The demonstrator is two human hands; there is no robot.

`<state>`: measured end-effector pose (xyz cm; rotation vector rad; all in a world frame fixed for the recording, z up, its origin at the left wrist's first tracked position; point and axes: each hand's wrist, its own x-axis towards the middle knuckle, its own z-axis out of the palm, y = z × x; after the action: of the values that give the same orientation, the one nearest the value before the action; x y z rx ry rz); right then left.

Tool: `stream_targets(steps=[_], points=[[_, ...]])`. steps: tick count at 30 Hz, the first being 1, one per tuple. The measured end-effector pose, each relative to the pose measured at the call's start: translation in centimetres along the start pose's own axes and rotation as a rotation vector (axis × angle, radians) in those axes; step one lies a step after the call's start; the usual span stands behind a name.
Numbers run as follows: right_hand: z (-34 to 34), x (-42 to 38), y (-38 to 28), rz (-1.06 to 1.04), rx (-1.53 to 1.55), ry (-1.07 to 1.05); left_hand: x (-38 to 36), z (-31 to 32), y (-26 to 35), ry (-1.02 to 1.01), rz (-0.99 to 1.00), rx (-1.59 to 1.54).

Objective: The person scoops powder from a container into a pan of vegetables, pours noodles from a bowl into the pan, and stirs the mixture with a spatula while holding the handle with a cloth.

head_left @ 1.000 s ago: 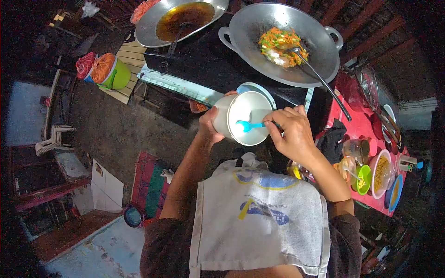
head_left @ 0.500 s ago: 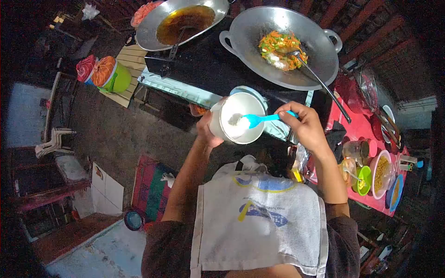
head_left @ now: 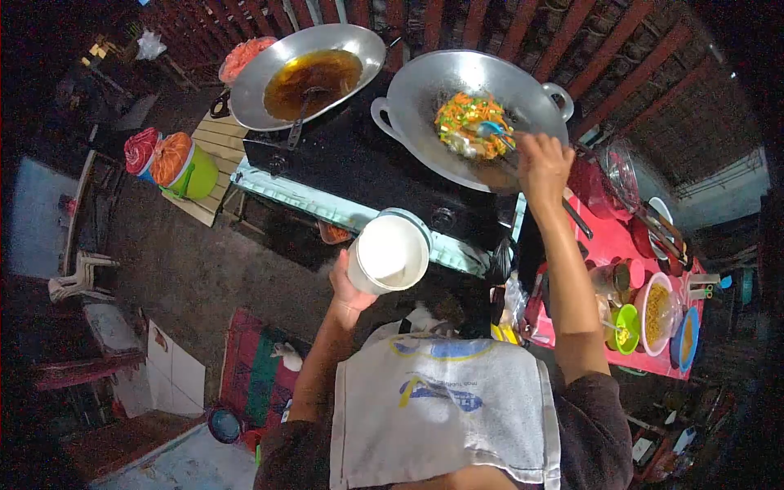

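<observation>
My left hand (head_left: 353,286) is wrapped round a white tub (head_left: 390,255) of white powder, its mouth tilted up toward me. Over the right side of a large metal wok (head_left: 416,90), my right hand (head_left: 543,159) grips a blue spoon (head_left: 492,129), whose bowl is just above or on the food. Chopped orange and green vegetables (head_left: 472,114) lie in the wok, with a whitish patch among them. The long handle of a metal ladle (head_left: 578,216) leans over the wok's rim, partly behind my right hand.
A second wok (head_left: 245,86) with brown oil and a ladle stands on the black stove (head_left: 327,175) at the left. Bowls, jars and a yellow-filled pink bowl (head_left: 657,314) sit on a red table (head_left: 588,196) at the right. Buckets (head_left: 196,173) stand at far left.
My right hand has moved the blue spoon out of the tub, up and over to the food in the wok. The tub in my left hand sits slightly lower and further left.
</observation>
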<state>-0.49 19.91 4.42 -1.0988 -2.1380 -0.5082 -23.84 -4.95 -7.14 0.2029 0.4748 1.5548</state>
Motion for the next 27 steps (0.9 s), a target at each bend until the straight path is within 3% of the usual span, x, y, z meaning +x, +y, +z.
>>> stream_targets(steps=[2, 6, 8, 10, 14, 17, 20, 23, 24, 27], points=[[0.3, 0.1, -0.4, -0.072, 0.003, 0.039, 0.1, 1.0, 0.0, 0.051, 0.031, 0.007], [-3.0, 0.8, -1.4, 0.086, 0.086, 0.108, 0.5, 1.5, 0.3, 0.023, 0.023, 0.007], [-6.1, 0.8, -2.3, 0.153, 0.222, 0.047, 0.8, 1.8, 0.3, -0.003, -0.001, 0.000], [-8.6, 0.2, -3.5, 0.090, 0.651, -0.199, 1.3, 2.7, 0.0, -0.012, -0.007, 0.017], [-11.0, -1.3, -8.1, -0.234, 0.636, -0.475, 2.5, 3.6, -1.9, -0.031, -0.091, -0.008], [-10.4, -2.9, -9.1, -0.301, 0.563, -0.523, 3.0, 5.3, -3.3, -0.130, -0.140, -0.065], [-11.4, -3.0, -8.3, -0.262, 0.731, -0.376, 3.5, 6.5, -4.6, -0.190, -0.140, -0.116], [-11.5, -4.5, -5.3, 0.170, 0.916, -0.293, 4.2, 5.5, -6.0, -0.119, -0.352, -0.358], [-11.3, -5.5, -4.4, 0.384, 1.047, -0.409, 4.4, 5.4, -6.4, -0.115, -0.359, -0.360], [-9.2, -10.0, -2.8, 0.626, 1.260, -0.707, 4.6, 5.2, -8.1, -0.142, -0.433, -0.324]])
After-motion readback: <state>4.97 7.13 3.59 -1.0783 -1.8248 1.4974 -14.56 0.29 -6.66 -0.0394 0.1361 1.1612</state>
